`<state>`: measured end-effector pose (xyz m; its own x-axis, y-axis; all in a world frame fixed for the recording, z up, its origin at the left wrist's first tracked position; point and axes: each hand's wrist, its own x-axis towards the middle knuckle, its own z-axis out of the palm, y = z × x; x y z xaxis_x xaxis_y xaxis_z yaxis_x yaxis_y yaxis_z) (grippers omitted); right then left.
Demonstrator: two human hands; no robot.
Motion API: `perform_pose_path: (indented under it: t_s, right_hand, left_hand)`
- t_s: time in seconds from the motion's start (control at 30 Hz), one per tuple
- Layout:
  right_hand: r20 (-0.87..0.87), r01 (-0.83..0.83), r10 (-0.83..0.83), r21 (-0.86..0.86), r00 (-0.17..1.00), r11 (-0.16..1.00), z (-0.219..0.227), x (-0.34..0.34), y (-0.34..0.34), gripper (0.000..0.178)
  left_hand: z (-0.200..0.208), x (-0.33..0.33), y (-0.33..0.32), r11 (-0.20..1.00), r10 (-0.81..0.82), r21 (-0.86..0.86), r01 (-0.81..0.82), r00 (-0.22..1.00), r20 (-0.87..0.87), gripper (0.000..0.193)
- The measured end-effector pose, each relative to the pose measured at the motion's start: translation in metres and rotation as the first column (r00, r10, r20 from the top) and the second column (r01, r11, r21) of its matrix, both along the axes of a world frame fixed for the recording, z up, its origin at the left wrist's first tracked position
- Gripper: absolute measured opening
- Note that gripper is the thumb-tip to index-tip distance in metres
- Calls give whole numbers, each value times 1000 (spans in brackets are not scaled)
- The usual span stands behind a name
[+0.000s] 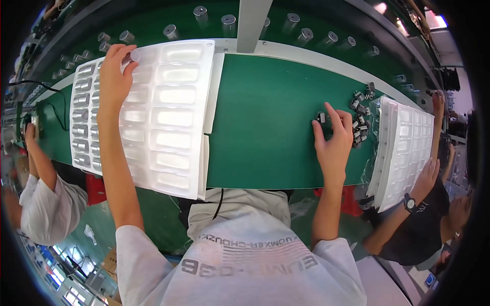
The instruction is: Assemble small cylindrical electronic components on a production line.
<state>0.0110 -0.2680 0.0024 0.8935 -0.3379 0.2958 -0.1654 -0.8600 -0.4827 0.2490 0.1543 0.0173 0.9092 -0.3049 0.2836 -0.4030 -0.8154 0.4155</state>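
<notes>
My left hand [116, 76] reaches over the white plastic tray [176, 117] on the left. Its thumb and fingers close round a small silver cylinder [134, 55] near the tray's far edge. Silver cylinders [80, 113] fill the tray's left columns; the pockets to the right of my forearm look unfilled. Over the green tabletop [265, 122], my right hand [335, 140] has a small black-and-silver part [321, 118] between thumb and index finger. Just right of that hand lies a loose pile of similar black parts [360, 127].
A second stack of white trays [403, 148] stands at the right, beside clear plastic wrap. Silver cylinders [228, 21] stand along the green surface beyond the pale rail [306, 61]. A grey post [251, 25] rises at the back. Co-workers' arms [422, 186] work on both sides.
</notes>
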Motion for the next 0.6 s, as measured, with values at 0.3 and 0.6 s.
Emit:
perform_pose_path:
  t_s: [0.3, 0.6]
  right_hand:
    - [230, -186, -43, 872, 972, 452, 10, -13, 6, 34]
    - [234, -207, 42, 746, 971, 633, 7, -29, 27, 28]
  left_hand:
    - [36, -189, -160, 641, -282, -766, 45, 942, -180, 35]
    - [-40, -222, -231, 847, -290, -492, 201, 951, -110, 57]
